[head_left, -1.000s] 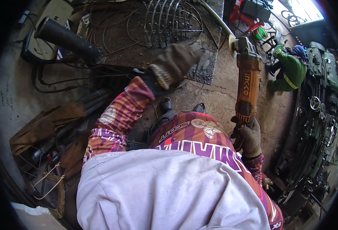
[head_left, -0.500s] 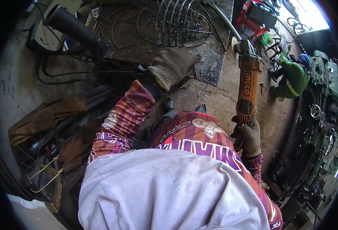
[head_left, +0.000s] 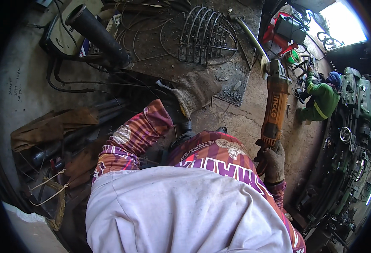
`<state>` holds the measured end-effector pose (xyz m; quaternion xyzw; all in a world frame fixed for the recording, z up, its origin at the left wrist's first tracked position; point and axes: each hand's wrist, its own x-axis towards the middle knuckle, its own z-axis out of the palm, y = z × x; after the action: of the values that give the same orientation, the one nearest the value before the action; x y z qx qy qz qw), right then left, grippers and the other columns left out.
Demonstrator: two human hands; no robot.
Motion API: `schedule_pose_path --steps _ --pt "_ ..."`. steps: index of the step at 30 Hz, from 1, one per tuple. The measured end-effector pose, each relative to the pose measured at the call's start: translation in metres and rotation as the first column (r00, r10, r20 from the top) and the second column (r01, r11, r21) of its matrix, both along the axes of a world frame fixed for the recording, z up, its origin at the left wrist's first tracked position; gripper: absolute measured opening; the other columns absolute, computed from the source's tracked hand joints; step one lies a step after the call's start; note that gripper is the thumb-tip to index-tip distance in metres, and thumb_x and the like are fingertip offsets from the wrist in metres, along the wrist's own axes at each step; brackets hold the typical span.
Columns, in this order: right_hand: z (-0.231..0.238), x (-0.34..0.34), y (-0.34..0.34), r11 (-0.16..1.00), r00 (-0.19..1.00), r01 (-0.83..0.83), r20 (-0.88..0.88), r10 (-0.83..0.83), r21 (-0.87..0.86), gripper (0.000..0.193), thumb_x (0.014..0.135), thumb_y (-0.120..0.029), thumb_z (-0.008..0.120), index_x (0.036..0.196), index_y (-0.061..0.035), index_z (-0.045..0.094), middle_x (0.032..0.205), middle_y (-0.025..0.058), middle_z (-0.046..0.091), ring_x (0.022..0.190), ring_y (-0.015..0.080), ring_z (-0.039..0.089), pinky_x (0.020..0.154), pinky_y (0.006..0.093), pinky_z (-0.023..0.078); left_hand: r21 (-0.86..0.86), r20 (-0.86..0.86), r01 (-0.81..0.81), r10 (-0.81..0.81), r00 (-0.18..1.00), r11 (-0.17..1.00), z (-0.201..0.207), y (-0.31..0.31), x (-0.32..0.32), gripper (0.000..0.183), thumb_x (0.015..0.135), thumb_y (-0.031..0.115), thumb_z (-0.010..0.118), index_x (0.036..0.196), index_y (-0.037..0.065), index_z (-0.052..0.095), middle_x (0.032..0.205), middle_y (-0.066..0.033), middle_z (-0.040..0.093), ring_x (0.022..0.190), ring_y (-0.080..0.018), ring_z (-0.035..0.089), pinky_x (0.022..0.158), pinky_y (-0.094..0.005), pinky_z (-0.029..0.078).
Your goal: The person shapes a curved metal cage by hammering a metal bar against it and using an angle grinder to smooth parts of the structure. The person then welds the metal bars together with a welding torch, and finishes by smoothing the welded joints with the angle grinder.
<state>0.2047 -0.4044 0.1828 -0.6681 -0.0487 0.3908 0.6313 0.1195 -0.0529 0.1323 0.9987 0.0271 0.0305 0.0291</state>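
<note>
My right hand [head_left: 273, 162], in a knitted work glove, is wrapped round the rear grip of an orange angle grinder [head_left: 274, 107]. The grinder points away from me, its pale disc at the far end beside the table's corner. Over the near edge of a dark metal worktable [head_left: 229, 93] is my left hand [head_left: 197, 90], also gloved; its fingers are hard to make out. A curved-rod metal grate [head_left: 206, 36] lies on the table beyond that hand.
A thick dark pipe [head_left: 99, 37] leans at the upper left among cables. Brown cloth [head_left: 52, 128] and bars lie at left. A co-worker in green [head_left: 323, 99] crouches at the right, beside a green lathe [head_left: 356, 90]. A red stand [head_left: 276, 38] is at the back.
My left hand has shifted slightly down and right in the view. The whole scene sits somewhat lower in the picture. The grinder stays in my right hand.
</note>
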Motion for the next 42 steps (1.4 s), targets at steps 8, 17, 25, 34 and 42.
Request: schedule_pose_path --steps 8,17,25,34,42 --pt "0.002 -0.002 -0.003 0.999 0.999 0.035 -0.015 -0.036 -0.035 0.044 0.084 -0.011 0.066 0.125 0.0024 0.058 0.11 0.0157 0.07 0.067 0.0154 0.066 0.061 0.0293 0.058 -0.164 0.37 -0.296 0.337 0.866 0.941 0.05 0.05 -0.062 0.012 0.096 0.013 0.054 0.094 0.011 0.066 0.085 -0.0123 0.067 0.075 -0.0293 0.068 0.065 -0.0449 0.057" --pt "0.008 0.006 -0.001 0.994 0.998 -0.056 -0.03 0.054 -0.095 0.045 0.082 -0.005 0.066 0.125 0.0036 0.058 0.111 0.0141 0.07 0.073 0.0151 0.068 0.065 0.0308 0.061 0.085 0.137 -0.781 0.769 0.625 0.619 0.041 0.098 -0.064 0.019 0.091 0.011 0.059 0.108 0.008 0.067 0.098 -0.0166 0.069 0.091 -0.035 0.072 0.076 -0.0439 0.059" --pt "0.025 0.006 0.017 0.952 0.984 -0.179 -0.028 0.177 -0.247 0.056 0.075 0.004 0.069 0.13 0.002 0.058 0.112 0.0115 0.07 0.091 0.0149 0.069 0.076 0.0301 0.059 -0.951 -0.065 -0.066 0.015 0.998 0.301 0.03 -0.084 -0.036 0.052 0.088 0.039 0.077 0.118 -0.002 0.065 0.109 -0.0202 0.071 0.098 -0.0325 0.07 0.089 -0.0409 0.057" --pt "0.029 -0.003 0.039 0.833 0.879 -0.362 0.144 0.455 -0.419 0.076 0.071 -0.002 0.077 0.143 -0.0002 0.052 0.123 0.0138 0.07 0.113 0.0203 0.066 0.098 0.0365 0.052 -0.539 -0.065 0.108 0.169 0.983 -0.836 -0.028 -0.147 0.006 0.065 0.084 0.032 0.086 0.132 0.003 0.052 0.119 -0.0091 0.064 0.111 -0.0221 0.064 0.099 -0.0391 0.053" --pt "0.048 -0.01 0.064 0.734 0.852 -0.415 0.053 0.52 -0.538 0.088 0.071 -0.01 0.084 0.149 -0.0032 0.043 0.132 0.0176 0.065 0.121 0.0242 0.064 0.101 0.0383 0.051 -0.513 -0.141 0.145 0.25 0.958 -0.846 -0.021 -0.144 -0.004 0.071 0.084 0.017 0.083 0.142 0.003 0.045 0.126 -0.012 0.063 0.116 -0.0257 0.065 0.102 -0.0416 0.053"
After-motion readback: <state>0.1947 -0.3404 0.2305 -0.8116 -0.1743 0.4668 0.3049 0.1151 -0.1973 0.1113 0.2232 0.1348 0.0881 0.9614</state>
